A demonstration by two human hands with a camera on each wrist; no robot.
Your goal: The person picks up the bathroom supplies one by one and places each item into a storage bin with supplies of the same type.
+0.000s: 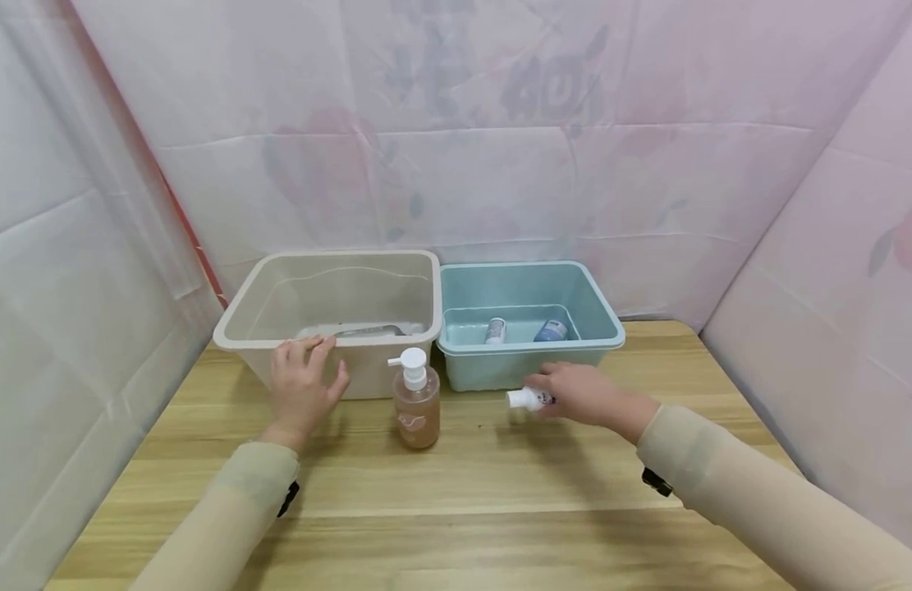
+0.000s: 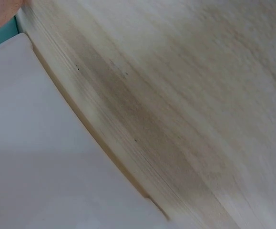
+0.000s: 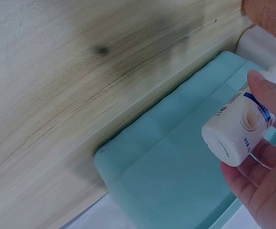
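A small white bottle point(image 1: 528, 399) is gripped on its side by the right hand point(image 1: 581, 394) before the blue bin point(image 1: 525, 349) (two bottles inside), while the beige bin point(image 1: 330, 328) is steadied by the relaxed left hand point(image 1: 302, 386).

Nothing legible anywhere. Blue print on the small white bottle point(image 3: 238, 126) too blurred to read; fine lettering on the amber pump bottle point(image 1: 416, 408) likewise unreadable; faint dark marks showing through the backdrop sheet point(image 1: 552, 90) not decipherable.
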